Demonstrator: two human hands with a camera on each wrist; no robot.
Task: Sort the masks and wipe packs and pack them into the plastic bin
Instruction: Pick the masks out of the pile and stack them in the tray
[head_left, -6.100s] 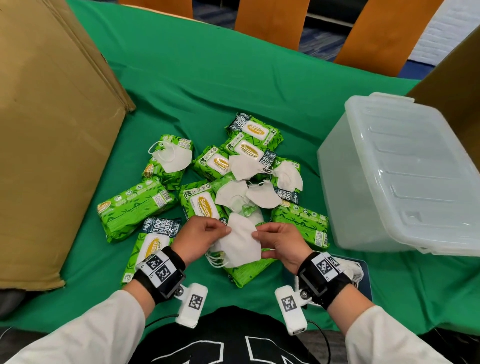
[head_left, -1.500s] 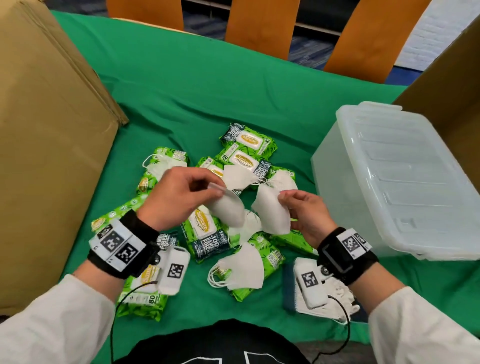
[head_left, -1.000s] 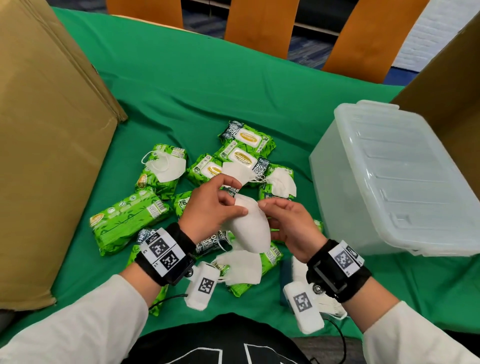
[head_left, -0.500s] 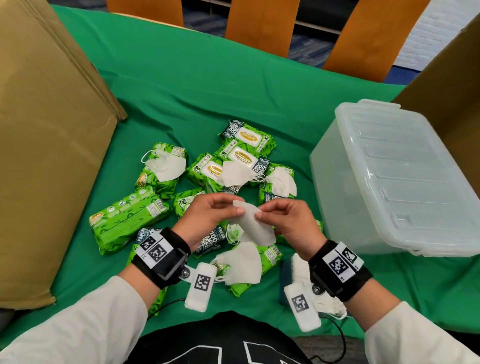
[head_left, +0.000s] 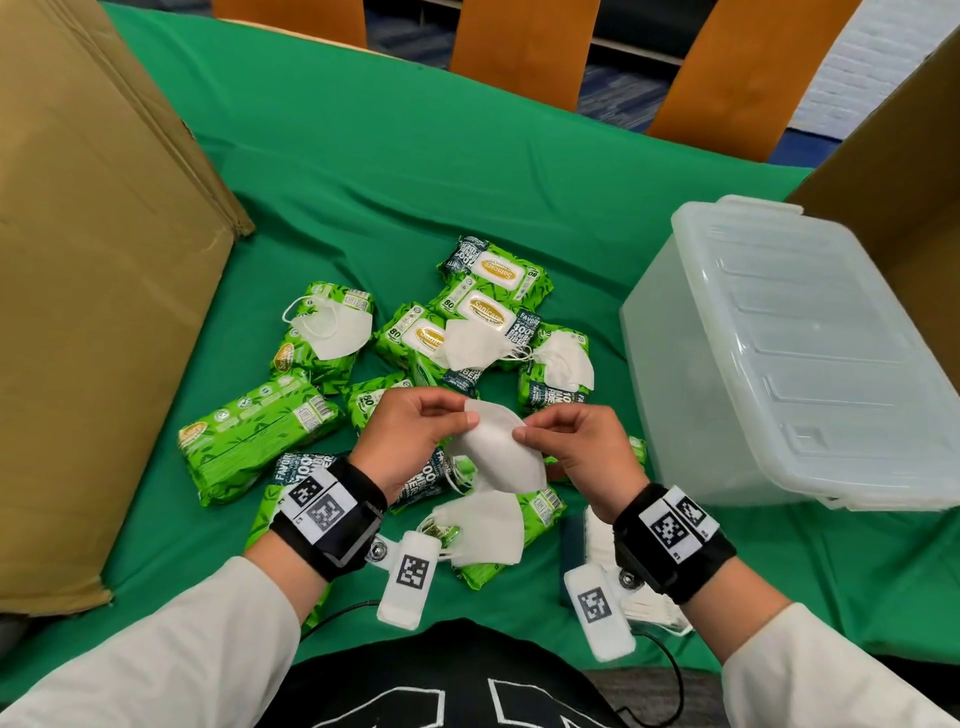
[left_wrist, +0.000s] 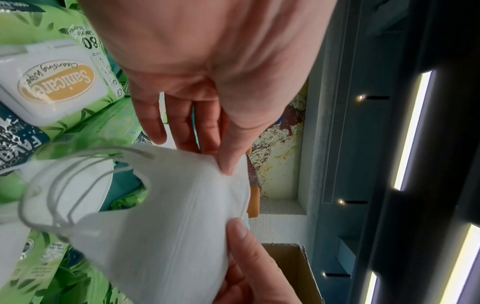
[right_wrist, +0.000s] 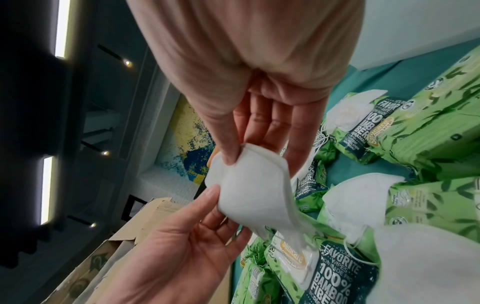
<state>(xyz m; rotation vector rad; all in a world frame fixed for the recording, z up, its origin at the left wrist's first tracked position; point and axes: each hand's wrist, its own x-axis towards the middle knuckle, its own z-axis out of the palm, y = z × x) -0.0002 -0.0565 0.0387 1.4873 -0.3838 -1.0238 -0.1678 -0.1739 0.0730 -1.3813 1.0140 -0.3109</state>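
Holding: left hand (head_left: 410, 436) and right hand (head_left: 582, 447) each pinch the top edge of one white mask (head_left: 501, 457), thumb against fingers, lifted above the pile
Ear loops: dangle off the mask's left end in the left wrist view
Below hands: second mask (head_left: 483, 525) lies on a green wipe pack (head_left: 540, 512)
Near right: stack of masks (head_left: 597, 535) on the counter (head_left: 363, 156), partly hidden by the right wrist
Pile: wipe packs (head_left: 260, 436) with three more masks (head_left: 332, 327) on them
Right: plastic bin (head_left: 789, 353), lid on
Left: cardboard box (head_left: 93, 260)
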